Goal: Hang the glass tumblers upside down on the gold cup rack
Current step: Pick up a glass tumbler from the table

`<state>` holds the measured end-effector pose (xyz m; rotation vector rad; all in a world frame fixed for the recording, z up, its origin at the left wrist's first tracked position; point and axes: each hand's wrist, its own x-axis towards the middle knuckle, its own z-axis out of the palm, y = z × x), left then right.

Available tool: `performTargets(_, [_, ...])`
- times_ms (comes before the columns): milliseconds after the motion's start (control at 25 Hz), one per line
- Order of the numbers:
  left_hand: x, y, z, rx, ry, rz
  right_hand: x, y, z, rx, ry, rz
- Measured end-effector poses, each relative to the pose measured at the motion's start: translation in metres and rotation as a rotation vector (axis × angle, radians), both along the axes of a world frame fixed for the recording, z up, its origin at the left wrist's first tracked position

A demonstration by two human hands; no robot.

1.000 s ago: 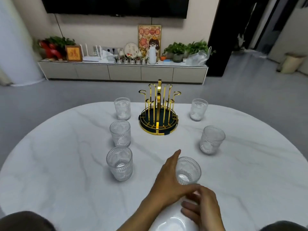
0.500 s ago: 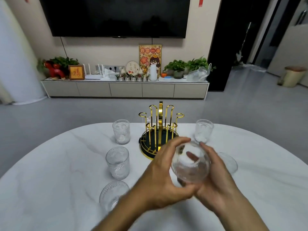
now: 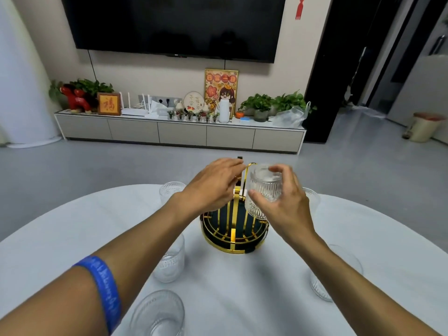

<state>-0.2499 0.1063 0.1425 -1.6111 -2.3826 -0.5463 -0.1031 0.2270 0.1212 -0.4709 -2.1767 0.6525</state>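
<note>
I see the white table [image 3: 242, 287] filling the lower part of my view, with the gold rack [image 3: 234, 229] standing on it near the far middle. My left hand [image 3: 213, 187] is over the rack's upper posts, fingers loosely curled; I cannot tell whether it grips a post or only steadies one. My right hand [image 3: 283, 204] is wrapped around a ribbed glass [image 3: 263, 190], already turned base-up, its mouth pointing down just above the rack's right side and close beside a gold post.

Other glasses stand upright around the rack: one behind my left wrist [image 3: 171, 191], one by my left forearm [image 3: 169, 263], one at the bottom edge [image 3: 157, 314], one under my right forearm [image 3: 324, 284].

My worry is the alignment. My hands hide most of the post tips, so I judge the rim could catch on a post rather than slide over it, and glass knocking metal may chip. My forearms also pass low over the standing glasses; a careless pull back could tip one.
</note>
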Motion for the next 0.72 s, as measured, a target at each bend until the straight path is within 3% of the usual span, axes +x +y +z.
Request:
performTargets(360, [-0.003, -0.004, -0.007, 0.077, 0.082, -0.016, 0.005, -0.002, -0.055, -0.081, -0.103, 0.061])
performTargets(560, [0.017, -0.016, -0.002, -0.021, -0.056, 0.019, 0.009, -0.008, -0.056, -0.157, -0.102, 0.108])
performTargets(720, [0.07, -0.094, -0.007, 0.177, -0.213, 0.054, 0.048, -0.031, -0.057, -0.217, 0.018, 0.042])
